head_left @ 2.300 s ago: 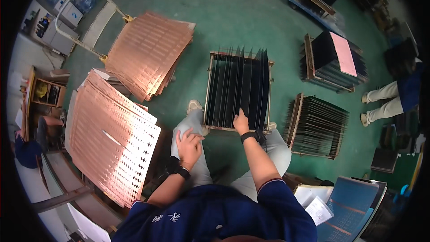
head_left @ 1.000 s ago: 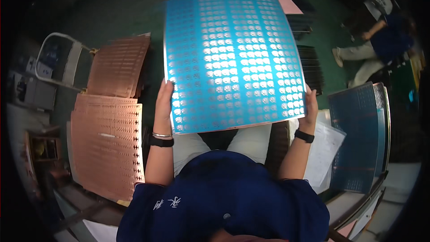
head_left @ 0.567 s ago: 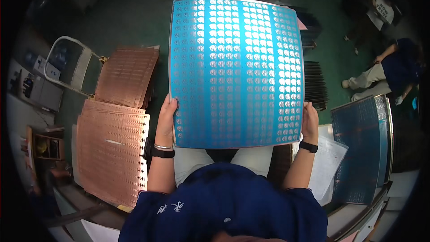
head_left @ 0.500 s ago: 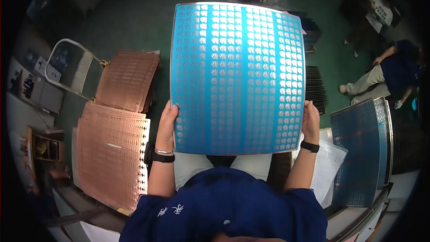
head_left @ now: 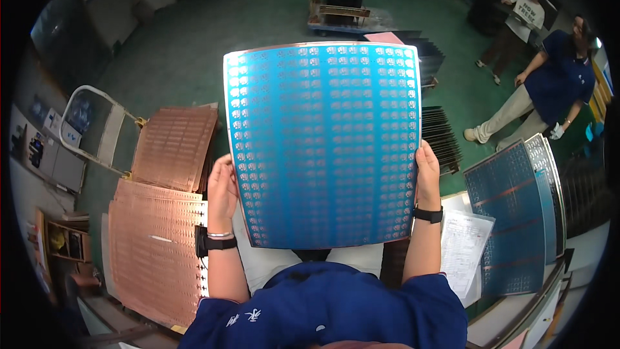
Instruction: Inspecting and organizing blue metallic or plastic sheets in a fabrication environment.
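A large blue circuit board panel [head_left: 326, 148] with rows of small shiny copper-coloured patterns is held up in front of my body, its broad face toward me. My left hand [head_left: 222, 187] grips its left edge, the fingers partly hidden behind it. On the opposite edge, at about the same height, my right hand [head_left: 428, 171] has its thumb along the side and the other fingers out of sight. To the left of my forearm lies a stack of copper-coloured panels [head_left: 152, 252]. Beyond my right forearm lean more blue panels [head_left: 507, 220].
A second copper-coloured stack [head_left: 174, 145] sits beside a cart's metal handle [head_left: 97, 129]. Printed sheets [head_left: 465, 249] lie right of me. Dark upright panels [head_left: 440, 139] stand in a rack behind the held panel. Two people [head_left: 555, 77] are at the far right.
The held panel now appears lower and further left in the picture, with its bright reflections shifted. More of the far floor shows. Both hands still hold its edges.
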A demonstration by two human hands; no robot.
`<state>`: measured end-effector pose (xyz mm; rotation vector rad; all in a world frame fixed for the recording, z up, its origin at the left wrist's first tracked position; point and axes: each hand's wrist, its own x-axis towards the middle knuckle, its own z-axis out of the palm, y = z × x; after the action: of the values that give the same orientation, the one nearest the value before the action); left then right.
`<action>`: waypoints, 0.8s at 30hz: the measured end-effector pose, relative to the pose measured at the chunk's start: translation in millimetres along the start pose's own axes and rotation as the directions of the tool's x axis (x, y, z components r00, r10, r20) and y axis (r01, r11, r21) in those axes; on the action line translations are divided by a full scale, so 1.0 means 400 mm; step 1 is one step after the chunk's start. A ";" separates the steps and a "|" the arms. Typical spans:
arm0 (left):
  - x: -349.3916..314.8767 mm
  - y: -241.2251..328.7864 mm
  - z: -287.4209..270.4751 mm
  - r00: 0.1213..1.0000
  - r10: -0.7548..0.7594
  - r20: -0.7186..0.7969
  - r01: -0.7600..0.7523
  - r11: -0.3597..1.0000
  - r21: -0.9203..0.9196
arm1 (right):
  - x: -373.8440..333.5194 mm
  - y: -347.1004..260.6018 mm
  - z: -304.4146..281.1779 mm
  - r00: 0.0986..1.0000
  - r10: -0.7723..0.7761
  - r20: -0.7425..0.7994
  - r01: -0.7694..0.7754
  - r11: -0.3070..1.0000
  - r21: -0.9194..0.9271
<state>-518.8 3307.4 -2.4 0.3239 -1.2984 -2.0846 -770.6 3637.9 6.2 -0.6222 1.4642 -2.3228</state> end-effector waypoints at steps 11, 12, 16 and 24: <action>0.010 -0.025 -0.023 0.961 0.261 -0.088 -0.248 0.959 0.135 | 0.028 0.024 -0.027 0.963 -0.259 -0.075 0.264 0.963 0.059; 0.028 -0.029 -0.024 0.922 0.386 0.016 -0.379 0.895 0.235 | 0.041 0.016 -0.034 0.980 -0.187 -0.062 0.196 0.964 0.179; 0.019 -0.029 0.010 0.959 0.283 0.027 -0.284 0.947 0.149 | 0.068 0.050 -0.044 0.989 0.073 0.131 -0.141 0.754 0.641; -0.027 0.017 0.013 0.996 -0.078 -0.039 0.066 0.967 -0.244 | -0.001 0.039 -0.051 0.993 -0.010 -0.116 0.030 0.985 0.167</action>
<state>-510.6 3316.1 4.9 0.3153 -1.0019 -2.2540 -780.3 3647.4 -15.8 -0.4663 1.2941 -2.5026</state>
